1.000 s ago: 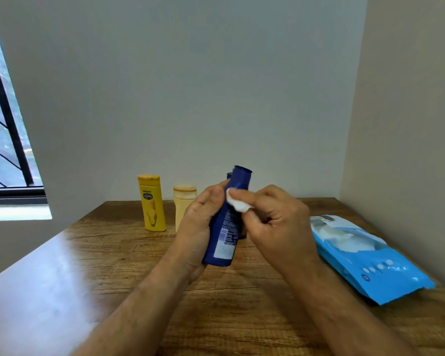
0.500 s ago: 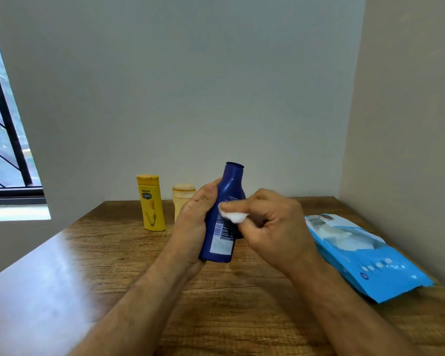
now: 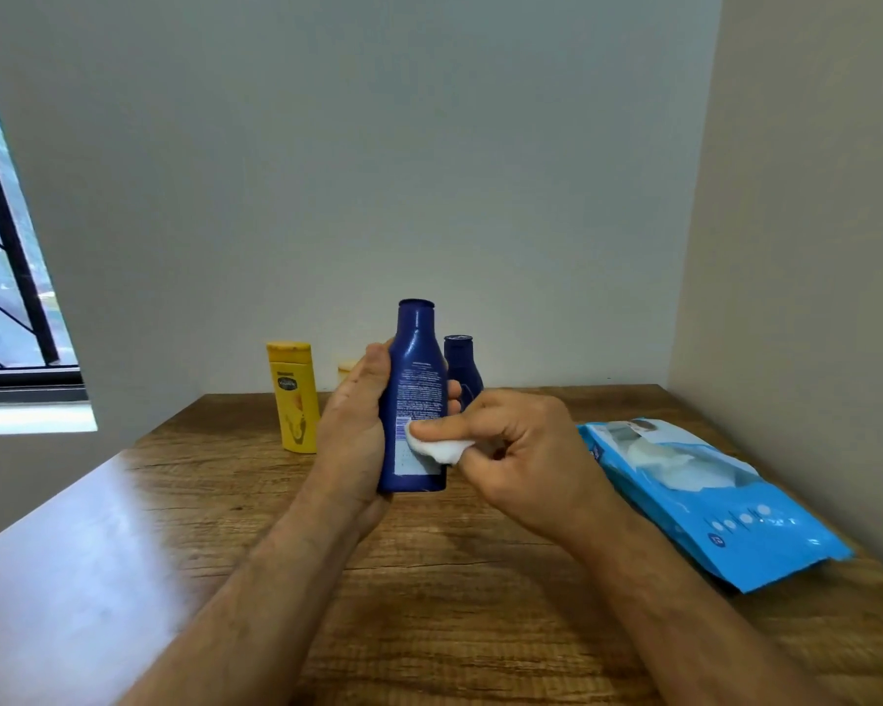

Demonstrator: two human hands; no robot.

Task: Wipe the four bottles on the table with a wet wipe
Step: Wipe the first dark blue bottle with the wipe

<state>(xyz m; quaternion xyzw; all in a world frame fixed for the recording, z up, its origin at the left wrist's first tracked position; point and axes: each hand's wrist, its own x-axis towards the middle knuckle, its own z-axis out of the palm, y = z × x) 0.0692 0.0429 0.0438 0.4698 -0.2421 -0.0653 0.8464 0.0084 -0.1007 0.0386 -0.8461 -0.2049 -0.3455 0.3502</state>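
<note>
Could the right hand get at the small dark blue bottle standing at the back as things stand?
Probably not directly: the right hand pinches the white wet wipe, and the tall dark blue plastic bottle held in the left hand partly blocks the small dark blue bottle.

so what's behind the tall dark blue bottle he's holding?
A smaller dark blue bottle stands on the wooden table just right of the tall dark blue bottle; only its cap and shoulder show. A cream bottle's top peeks past the left hand; the rest is covered.

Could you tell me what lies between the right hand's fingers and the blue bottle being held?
A white wipe, pressed against the bottle's label in the head view.
</note>
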